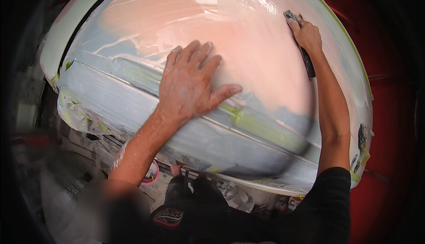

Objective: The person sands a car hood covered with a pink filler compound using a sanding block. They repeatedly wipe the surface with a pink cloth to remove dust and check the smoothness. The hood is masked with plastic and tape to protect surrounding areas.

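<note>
A wide curved car body panel (261,62) fills most of the view, glossy and wet-looking, with salmon-pink patches blending into blue-grey and white. My left hand (188,82) lies on it left of the middle, palm down, fingers spread and dusted with white. At the upper right, my right hand (307,35) is closed around a long, narrow dark sanding block (306,62). The block lies lengthwise toward me along the panel. Its far tip shows beyond my fingers and its near end beside my wrist; my hand covers the part between.
Yellow-green masking tape (237,114) marks a handle-like strip on the panel, and more tape lines its edge. Clear plastic film (79,113) hangs at the left. A red surface (385,129) lies to the right. Below are a pink-rimmed bucket (155,171) and a clear plastic container (240,198).
</note>
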`<state>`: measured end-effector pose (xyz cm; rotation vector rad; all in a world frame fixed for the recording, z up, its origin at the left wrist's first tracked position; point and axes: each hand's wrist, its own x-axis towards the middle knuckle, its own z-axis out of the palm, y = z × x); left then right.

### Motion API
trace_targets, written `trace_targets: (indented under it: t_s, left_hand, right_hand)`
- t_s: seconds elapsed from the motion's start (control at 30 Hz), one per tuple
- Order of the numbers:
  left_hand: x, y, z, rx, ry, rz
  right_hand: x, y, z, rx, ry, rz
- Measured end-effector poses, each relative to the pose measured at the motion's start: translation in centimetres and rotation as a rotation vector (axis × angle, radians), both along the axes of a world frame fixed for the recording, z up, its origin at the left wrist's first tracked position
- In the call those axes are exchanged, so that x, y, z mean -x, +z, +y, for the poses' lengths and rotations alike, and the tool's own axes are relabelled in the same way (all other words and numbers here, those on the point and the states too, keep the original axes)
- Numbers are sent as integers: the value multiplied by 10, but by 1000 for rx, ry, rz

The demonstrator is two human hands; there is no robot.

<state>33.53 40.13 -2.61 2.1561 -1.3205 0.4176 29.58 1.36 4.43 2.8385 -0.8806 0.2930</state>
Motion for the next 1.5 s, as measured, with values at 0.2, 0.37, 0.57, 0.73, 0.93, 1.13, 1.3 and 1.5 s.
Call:
trace_targets:
  t_s: [0.2, 0.37, 0.57, 0.73, 0.93, 1.13, 1.3, 1.5]
  left_hand:
    - [-3, -2, 15, -90, 103, -29]
    - [7, -1, 3, -46, 42, 4]
    - [3, -6, 1, -52, 61, -16]
    - [-6, -4, 13, -69, 98, -61]
    - [3, 0, 6, -45, 34, -25]
    - [10, -2, 2, -1, 37, -30]
    - [-4, -3, 12, -5, 101, -43]
    - [1, 0, 3, -6, 29, -10]
  right_hand:
    - [125, -25, 116, 49, 455, -63]
    - [83, -9, 51, 21, 327, -76]
    - [36, 0, 31, -20, 147, 3]
    - [135, -23, 110, 51, 500, -56]
    - [57, -7, 40, 22, 376, -48]
    - [12, -6, 13, 35, 160, -22]
    - [43, -22, 107, 7, 292, -25]
    - [115, 4, 159, -145, 325, 109]
